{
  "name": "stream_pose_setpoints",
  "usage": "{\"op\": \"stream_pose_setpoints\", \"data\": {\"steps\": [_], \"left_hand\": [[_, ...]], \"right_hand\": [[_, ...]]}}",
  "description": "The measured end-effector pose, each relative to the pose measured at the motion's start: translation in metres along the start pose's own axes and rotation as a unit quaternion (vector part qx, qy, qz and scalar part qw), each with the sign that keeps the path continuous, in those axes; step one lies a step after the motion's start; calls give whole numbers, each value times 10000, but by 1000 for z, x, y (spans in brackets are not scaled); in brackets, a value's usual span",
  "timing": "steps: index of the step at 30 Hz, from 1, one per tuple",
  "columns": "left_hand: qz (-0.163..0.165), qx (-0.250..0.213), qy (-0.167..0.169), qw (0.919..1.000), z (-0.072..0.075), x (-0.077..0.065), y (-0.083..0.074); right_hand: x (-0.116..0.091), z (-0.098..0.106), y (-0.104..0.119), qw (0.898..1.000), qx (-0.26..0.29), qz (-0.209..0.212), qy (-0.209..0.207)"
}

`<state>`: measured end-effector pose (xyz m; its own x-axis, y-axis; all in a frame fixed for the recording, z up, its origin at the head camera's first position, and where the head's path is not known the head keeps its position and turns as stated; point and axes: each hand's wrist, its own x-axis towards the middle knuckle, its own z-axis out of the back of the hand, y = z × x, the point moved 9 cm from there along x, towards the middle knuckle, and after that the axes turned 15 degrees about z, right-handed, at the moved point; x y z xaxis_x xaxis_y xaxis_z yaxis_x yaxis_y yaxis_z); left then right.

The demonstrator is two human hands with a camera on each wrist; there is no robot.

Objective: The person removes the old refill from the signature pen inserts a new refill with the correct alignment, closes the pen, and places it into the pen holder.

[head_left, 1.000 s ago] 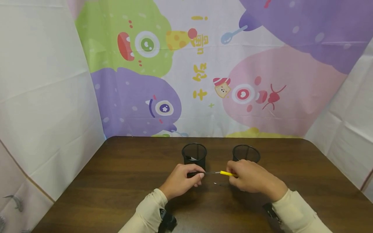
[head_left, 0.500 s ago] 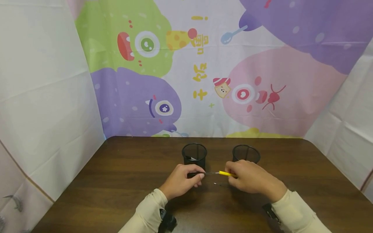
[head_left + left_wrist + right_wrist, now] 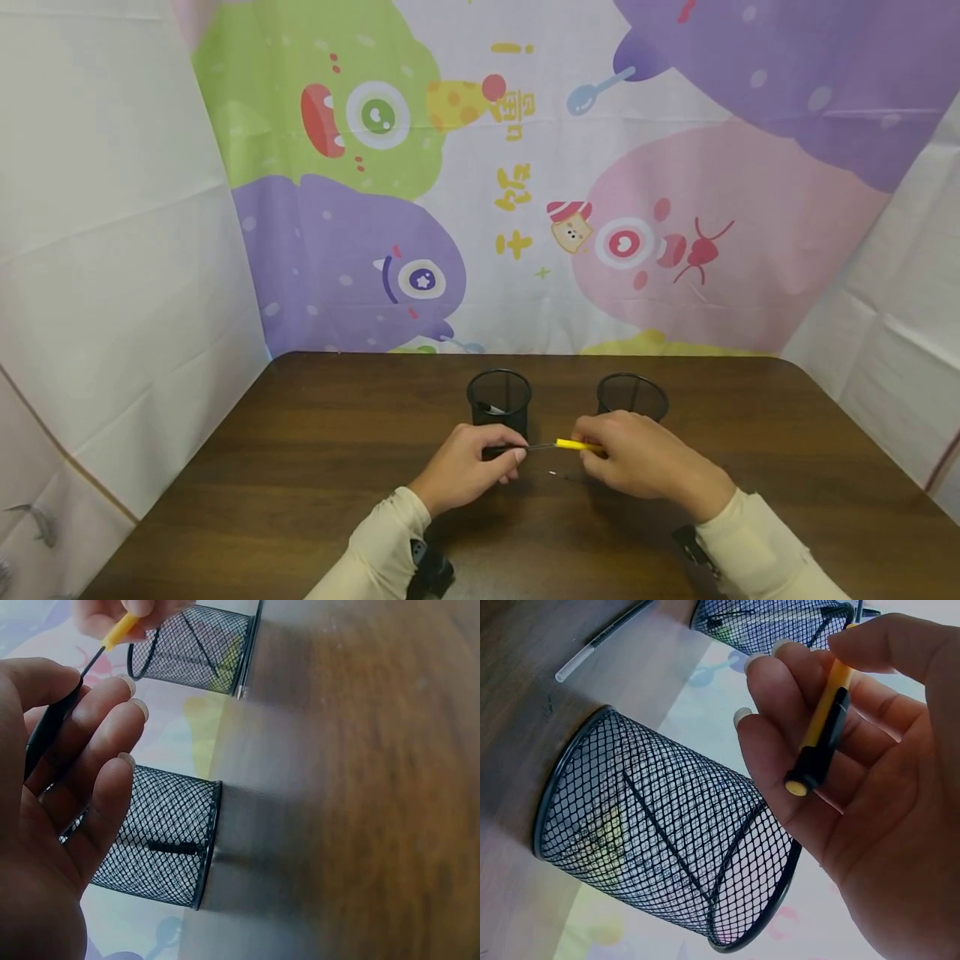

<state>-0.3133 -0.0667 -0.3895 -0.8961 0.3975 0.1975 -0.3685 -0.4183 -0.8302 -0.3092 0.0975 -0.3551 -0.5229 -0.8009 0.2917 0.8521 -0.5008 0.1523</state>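
Note:
My left hand (image 3: 467, 468) pinches a black, tapered pen grip (image 3: 51, 727) between thumb and index finger; its other fingers are loosely bent. A thin dark rod like a refill (image 3: 542, 447) runs from the grip to a yellow pen barrel (image 3: 576, 445), whose end overlaps the rod's tip. The right hand (image 3: 648, 462) holds that barrel between thumb and fingers. In the right wrist view the barrel has a black clip and a yellow end button. Barrel, rod and grip lie nearly in one line above the table.
Behind the left hand stands a black mesh pen holder (image 3: 501, 423) with a black-and-white item inside. A second mesh holder (image 3: 660, 825) stands behind the right hand. On the wooden table (image 3: 360, 400) lies a thin dark stick with a pale end (image 3: 600, 643). A cartoon cloth (image 3: 525, 308) hangs behind.
The right hand has moved slightly left with the yellow barrel, and less of the thin rod shows between barrel and left hand. The left hand has stayed in place.

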Motion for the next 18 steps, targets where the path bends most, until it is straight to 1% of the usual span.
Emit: {"op": "stream_pose_setpoints", "data": {"steps": [4,5,10,15,18], "left_hand": [[-29,-20,52,10000,0,0,1],[-14,0,68,10000,-1,2,5],[-85,3,113,9999,-2,2,4],[-57,12,118,9999,-2,1,4],[-55,8,114,9999,-2,1,4]], "right_hand": [[0,2,1,9999,-51,84,-119],[0,2,1,9998,-62,92,-141],[1,1,3,9996,-84,173,-192],[3,0,5,9989,-205,324,-260],[3,-1,6,9988,-185,356,-275]]}}
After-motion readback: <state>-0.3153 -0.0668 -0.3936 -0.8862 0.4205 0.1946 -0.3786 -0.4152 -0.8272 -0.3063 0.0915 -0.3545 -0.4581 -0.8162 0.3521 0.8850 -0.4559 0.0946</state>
